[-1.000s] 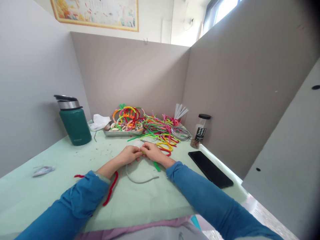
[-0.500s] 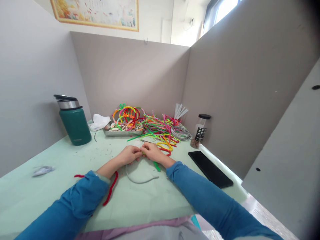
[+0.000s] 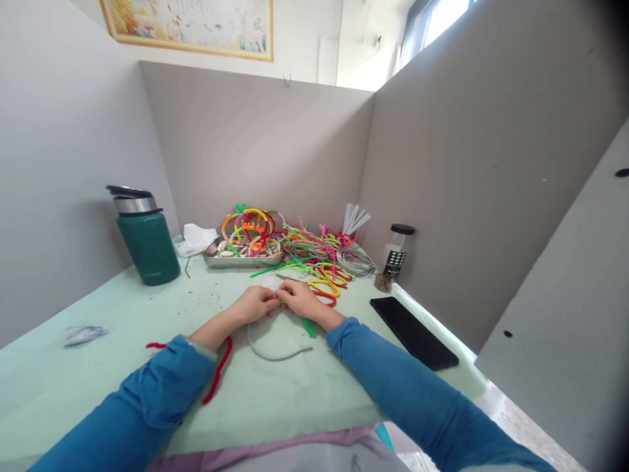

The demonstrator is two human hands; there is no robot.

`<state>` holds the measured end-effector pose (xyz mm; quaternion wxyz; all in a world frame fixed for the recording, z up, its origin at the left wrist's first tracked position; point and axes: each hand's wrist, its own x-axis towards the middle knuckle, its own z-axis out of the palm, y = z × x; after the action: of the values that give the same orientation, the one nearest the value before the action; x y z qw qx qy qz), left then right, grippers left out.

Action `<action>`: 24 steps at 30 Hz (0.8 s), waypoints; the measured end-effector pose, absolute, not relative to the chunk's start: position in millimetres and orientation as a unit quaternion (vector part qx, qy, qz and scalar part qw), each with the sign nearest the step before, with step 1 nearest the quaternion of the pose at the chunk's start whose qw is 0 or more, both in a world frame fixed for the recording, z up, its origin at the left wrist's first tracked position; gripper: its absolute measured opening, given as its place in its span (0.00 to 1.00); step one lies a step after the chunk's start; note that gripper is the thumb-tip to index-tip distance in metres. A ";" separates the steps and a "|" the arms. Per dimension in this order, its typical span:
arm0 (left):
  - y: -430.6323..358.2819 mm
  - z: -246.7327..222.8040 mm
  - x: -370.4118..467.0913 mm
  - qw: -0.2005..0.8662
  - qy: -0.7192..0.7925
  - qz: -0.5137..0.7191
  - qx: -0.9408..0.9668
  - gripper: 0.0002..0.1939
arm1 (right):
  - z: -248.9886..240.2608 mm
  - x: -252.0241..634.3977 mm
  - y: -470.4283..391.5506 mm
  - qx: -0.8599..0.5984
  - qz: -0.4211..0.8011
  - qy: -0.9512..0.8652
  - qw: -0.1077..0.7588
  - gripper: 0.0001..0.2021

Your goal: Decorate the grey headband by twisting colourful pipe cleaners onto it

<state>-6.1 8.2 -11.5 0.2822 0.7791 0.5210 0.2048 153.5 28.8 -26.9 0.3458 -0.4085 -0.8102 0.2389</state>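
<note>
While both forearms, in blue sleeves (image 3: 413, 390), reach in over the pale green counter (image 3: 295, 406), the left hand (image 3: 258, 303) and the right hand (image 3: 297, 298) meet near its middle, their fingertips almost touching. The left hand pinches a grey wire (image 3: 273, 359), which emerges under the fingers and bends in a loose arc along the counter toward the person, its free end pointing right. The right hand, thumb and fingers closed together, appears to pinch a green stem (image 3: 308, 328); a sliver of green shows at the fingertips and one end sticks out below the hand, the stretch between being hidden. How the wire and the stem meet cannot be told.

A fuzzy red stem (image 3: 219, 375) lies partly under the left forearm. Beyond the hands stands a metal tray (image 3: 243, 263) of shells with colourful loops (image 3: 253, 211) on top, and just right of it spreads a heap of bright stems (image 3: 309, 246) beside a coil of grey wire (image 3: 356, 263). A green bottle (image 3: 147, 249) stands at far left; a black-lidded jar (image 3: 393, 259) and a black phone (image 3: 413, 333) are at right.
</note>
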 end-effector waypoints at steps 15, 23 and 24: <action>12.0 -14.9 -8.1 0.275 0.526 0.196 0.781 0.19 | -29.6 154.2 31.0 -0.400 0.237 -0.815 0.346 0.07; 14.3 -17.3 -9.5 0.259 0.513 0.195 0.795 0.18 | -29.5 153.9 31.1 -0.398 0.237 -0.816 0.346 0.07; 14.2 -16.9 -9.3 0.257 0.514 0.194 0.795 0.18 | -29.5 153.9 31.0 -0.397 0.237 -0.816 0.346 0.07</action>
<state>-9.3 14.2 -16.9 0.2573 0.7949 0.5140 0.1940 153.9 31.0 -29.5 0.3459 -0.3974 -0.8163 0.2366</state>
